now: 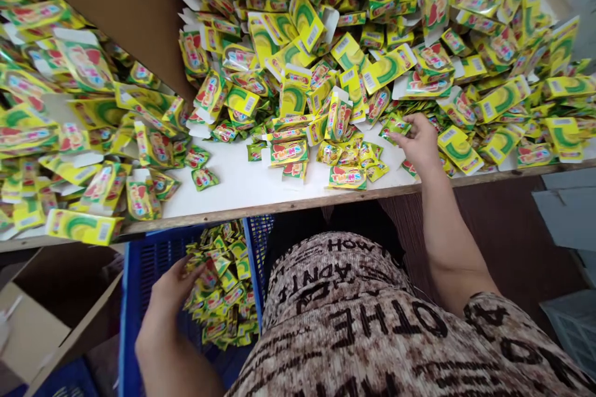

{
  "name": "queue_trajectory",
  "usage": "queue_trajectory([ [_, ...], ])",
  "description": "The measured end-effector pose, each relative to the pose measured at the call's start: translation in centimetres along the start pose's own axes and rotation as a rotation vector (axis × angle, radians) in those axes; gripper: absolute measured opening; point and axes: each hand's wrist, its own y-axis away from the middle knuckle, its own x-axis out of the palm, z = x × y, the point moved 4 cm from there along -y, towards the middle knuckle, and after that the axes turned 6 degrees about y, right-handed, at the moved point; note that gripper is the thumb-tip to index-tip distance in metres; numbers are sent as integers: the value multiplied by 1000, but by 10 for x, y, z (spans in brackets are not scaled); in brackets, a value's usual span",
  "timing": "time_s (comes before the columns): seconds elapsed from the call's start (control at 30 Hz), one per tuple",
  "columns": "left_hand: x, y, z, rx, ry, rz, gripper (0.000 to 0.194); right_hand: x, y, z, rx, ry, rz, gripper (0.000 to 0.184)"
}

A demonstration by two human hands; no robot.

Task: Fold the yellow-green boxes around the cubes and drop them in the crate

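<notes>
My right hand [419, 144] is above the white tabletop, its thumb and fingers pinching a small green candy sachet [395, 126]. Near it on the table lie yellow sachets [351, 154] and a small flat box with a watermelon print [347, 177]. Lower down, my left hand [170, 298] reaches over a blue plastic crate [133, 298]. Its fingers are stretched out and apart, close to the pile of small yellow-green packs [228, 291] inside. I see nothing gripped in it, though its fingertips are partly blurred against the packs.
Heaps of yellow-green boxes [386, 68], several with open flaps, cover the back and both sides of the table [223, 189]. A brown cardboard panel [116, 0] slants across the upper left. An open cardboard carton [51, 304] stands left of the crate. White boxes [565, 211] are at right.
</notes>
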Motion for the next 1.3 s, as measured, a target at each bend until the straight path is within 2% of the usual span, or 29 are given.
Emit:
queue_trajectory([
  [0.03, 0, 3, -1, -28, -10, -44, 27, 4, 7, 8, 2, -99, 69, 44],
  [0.07, 3, 6, -11, -41, 42, -75, 28, 9, 14, 16, 2, -178, 144, 45],
  [0.1, 9, 9, -30, -17, 141, -84, 28, 13, 21, 22, 7, -235, 197, 45],
  [0.17, 30, 13, -91, 153, 378, -58, 31, 15, 30, 28, 43, -306, 183, 43],
  [0.2, 45, 15, -129, 291, 435, -15, 30, 13, 33, 27, 73, -333, 131, 42],
  [0.27, 86, 21, -206, 588, 448, 157, 22, 8, 36, 21, 125, -365, 33, 43],
  [0.33, 132, 28, -269, 895, 410, 318, 20, 4, 37, 18, 113, -326, 60, 42],
  [0.37, 153, 30, -292, 1009, 375, 346, 23, 5, 37, 19, 73, -267, 124, 40],
  [0.43, 190, 28, -320, 1131, 179, 377, 39, 10, 37, 25, -40, -86, 285, 38],
  [0.5, 208, 17, -325, 1138, -34, 392, 47, 17, 36, 30, -116, 110, 415, 44],
  [0.53, 209, 9, -322, 1113, -116, 389, 45, 20, 34, 31, -125, 191, 456, 47],
  [0.6, 195, -10, -307, 1044, -218, 352, 36, 25, 30, 30, -112, 296, 512, 51],
  [0.7, 163, -34, -281, 940, -281, 261, 28, 28, 24, 27, -120, 355, 547, 52],
  [0.8, 149, -36, -270, 848, -224, 160, 35, 30, 24, 28, -214, 385, 568, 53],
  [0.87, 156, -29, -276, 796, -183, 117, 39, 31, 26, 30, -276, 407, 575, 55],
  [0.97, 180, -16, -293, 762, -146, 156, 38, 32, 28, 31, -297, 451, 536, 53],
  [1.07, 191, -13, -299, 711, -8, 285, 38, 33, 30, 34, -374, 509, 448, 45],
  [1.17, 177, -18, -292, 623, 362, 465, 35, 37, 31, 39, -489, 563, 452, 41],
  [1.2, 167, -22, -289, 599, 519, 467, 34, 38, 31, 41, -502, 582, 464, 43],
  [1.3, 137, -30, -282, 560, 853, 331, 33, 40, 31, 45, -478, 627, 462, 45],
])
